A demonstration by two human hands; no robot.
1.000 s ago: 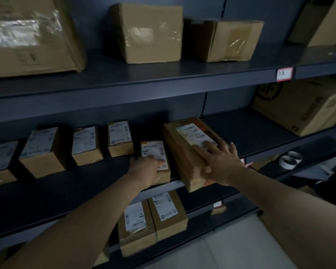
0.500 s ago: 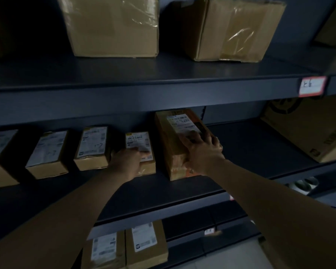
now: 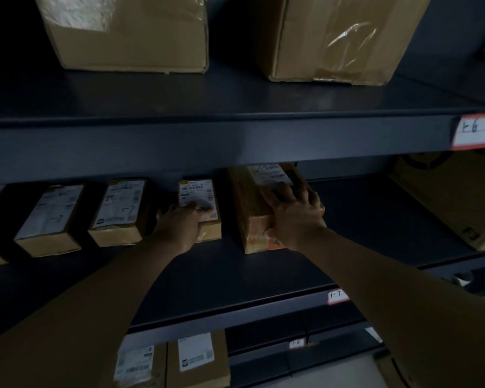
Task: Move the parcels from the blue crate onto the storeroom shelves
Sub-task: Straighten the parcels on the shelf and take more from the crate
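On the dark middle shelf (image 3: 263, 275) lies a small brown parcel (image 3: 198, 191) with a white label. My left hand (image 3: 182, 221) holds its near end, fingers over the label and thumb at its left side. To its right stands a larger, longer taped parcel (image 3: 248, 208). My right hand (image 3: 291, 214) grips its near right corner, with fingers curled over the top edge and thumb on the front face. Both parcels rest on the shelf, a small gap between them. The blue crate is out of view.
Two more small labelled parcels (image 3: 49, 219) (image 3: 121, 211) lie left of my hands. Two big cartons (image 3: 129, 32) (image 3: 339, 37) stand on the upper shelf (image 3: 235, 135). Another carton (image 3: 459, 197) fills the right bay. Parcels (image 3: 198, 359) sit on the lower shelf.
Both hands have pushed their parcels deeper onto the middle shelf, away from its front edge. My view has moved closer to the shelves.
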